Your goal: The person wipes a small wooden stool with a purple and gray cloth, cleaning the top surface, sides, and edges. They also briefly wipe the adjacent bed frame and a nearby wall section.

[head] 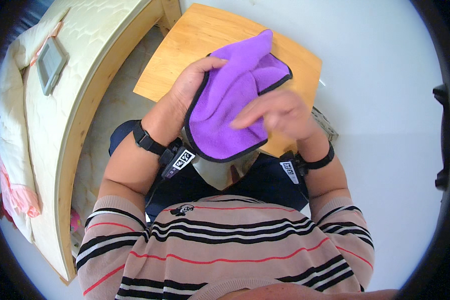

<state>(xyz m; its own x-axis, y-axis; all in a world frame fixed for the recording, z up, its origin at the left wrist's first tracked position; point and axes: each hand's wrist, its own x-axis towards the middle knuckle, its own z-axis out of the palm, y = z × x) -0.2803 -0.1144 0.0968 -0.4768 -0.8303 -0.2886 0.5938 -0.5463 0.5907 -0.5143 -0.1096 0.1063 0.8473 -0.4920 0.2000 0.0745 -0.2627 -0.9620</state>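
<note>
A purple plush cloth (225,108) with black bound edges hangs in folds over the near part of a wooden tabletop. My left hand (190,82) grips its left edge, thumb lying on top and the fingers hidden underneath. Over the cloth's lower right side is my right hand (285,114), blurred, with the index finger stretched out and the others curled. No object shows in it, and whether the fingertip touches the fabric is unclear.
The light wooden table (172,41) stands before me against a pale wall (382,112). On the left, a wood-framed bed (86,63) holds a grey rectangular frame-like object (51,65) and a cream and pink quilt (15,112). Black straps (146,140) with tagged devices circle both wrists.
</note>
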